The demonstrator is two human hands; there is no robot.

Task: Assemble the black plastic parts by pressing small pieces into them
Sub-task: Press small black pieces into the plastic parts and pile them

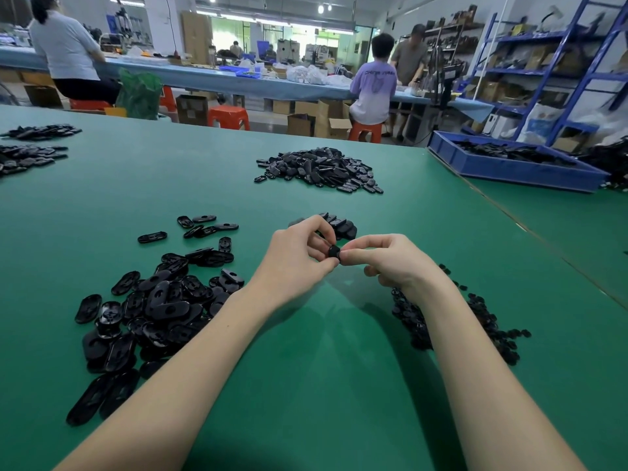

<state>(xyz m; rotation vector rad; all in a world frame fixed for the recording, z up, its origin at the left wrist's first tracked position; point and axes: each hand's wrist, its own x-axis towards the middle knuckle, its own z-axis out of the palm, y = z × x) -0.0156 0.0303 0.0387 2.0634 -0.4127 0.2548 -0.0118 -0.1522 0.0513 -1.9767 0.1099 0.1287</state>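
At frame centre, the left hand (299,256) and right hand (384,260) pinch one small black part (334,252) between fingertips above the green table (323,351); piles of oval black pieces (153,300) lie lower left, smaller pieces (452,321) lower right.

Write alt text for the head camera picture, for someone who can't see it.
Two bare hands, the left hand and the right hand, pinch one small black plastic part between their fingertips above a green table. Heaps of black oval parts lie to the left, smaller black pieces under the right forearm, another pile farther back.
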